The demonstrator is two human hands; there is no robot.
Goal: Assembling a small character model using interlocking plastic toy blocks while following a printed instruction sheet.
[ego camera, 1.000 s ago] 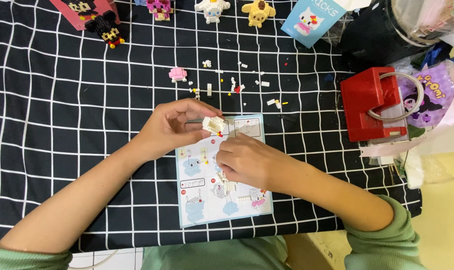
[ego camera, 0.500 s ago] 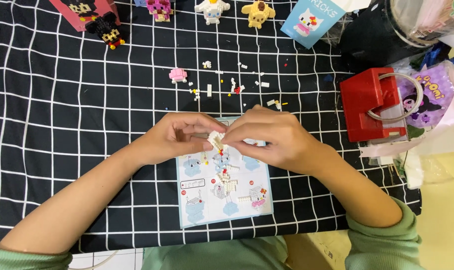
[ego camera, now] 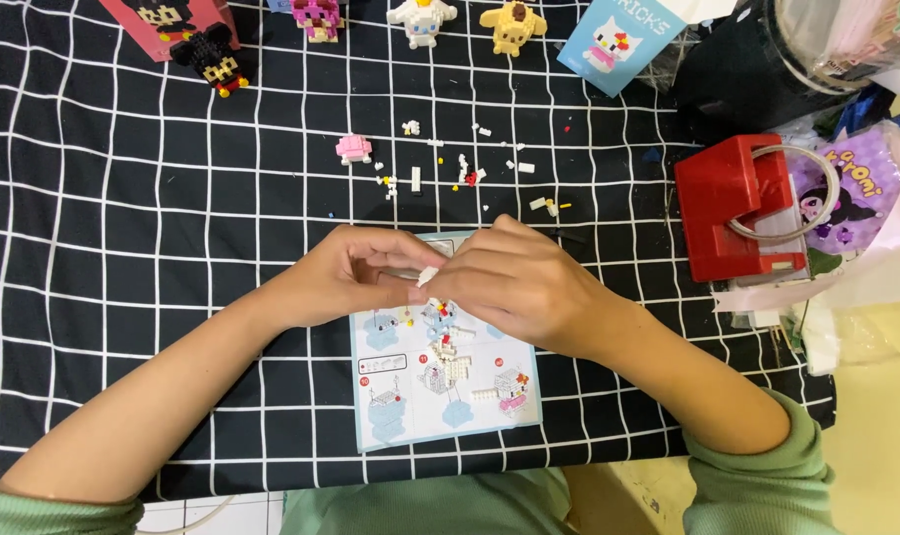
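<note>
Both hands meet mid-frame, left hand [ego camera: 346,272] and right hand [ego camera: 514,282] fingertips pinching one small white plastic brick piece [ego camera: 427,276] together over the pale blue instruction sheet [ego camera: 440,386]. Loose tiny bricks [ego camera: 465,168] lie scattered above. Four little block figures [ego camera: 420,15] line the top edge, one red box [ego camera: 732,208] sits right.

Along the far edge of the black grid cloth [ego camera: 123,198] we see four block figures: black [ego camera: 210,56], pink [ego camera: 317,17], white [ego camera: 421,17], yellow [ego camera: 514,23]. Blue box [ego camera: 618,40] beside them. Red block-shaped holder [ego camera: 732,208] right, purple bag [ego camera: 851,193] just beyond.
</note>
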